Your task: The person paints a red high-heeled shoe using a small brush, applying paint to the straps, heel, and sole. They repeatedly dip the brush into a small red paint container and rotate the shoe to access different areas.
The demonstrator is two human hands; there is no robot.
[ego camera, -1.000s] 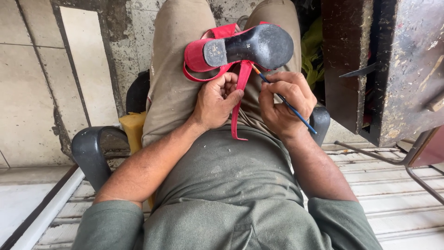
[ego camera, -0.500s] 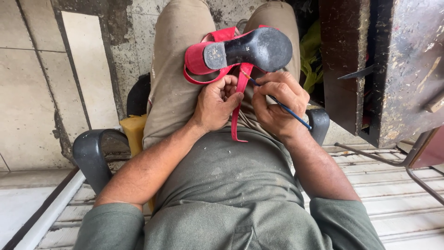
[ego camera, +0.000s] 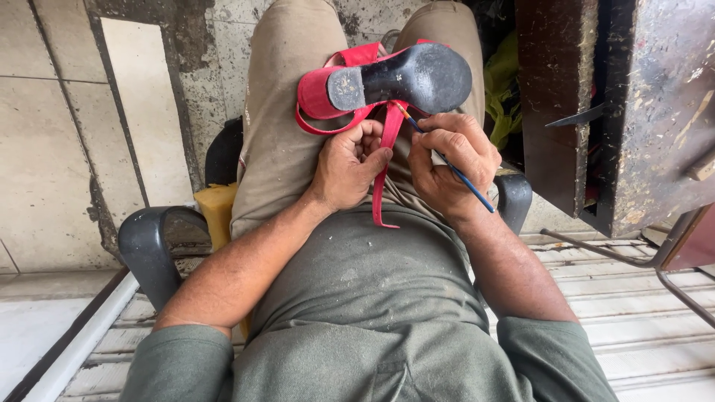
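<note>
Single head-worn view, looking steeply down and close along the seated person's torso and lap to the tiled, grimy floor (ego camera: 52,149) beyond the knees.

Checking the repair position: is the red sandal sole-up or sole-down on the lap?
Sole-up. The red sandal shows its black sole and worn heel tip to the camera, straps hanging below toward the left hand.

stained tile wall (ego camera: 52,149), black plastic chair (ego camera: 149,246)
</note>
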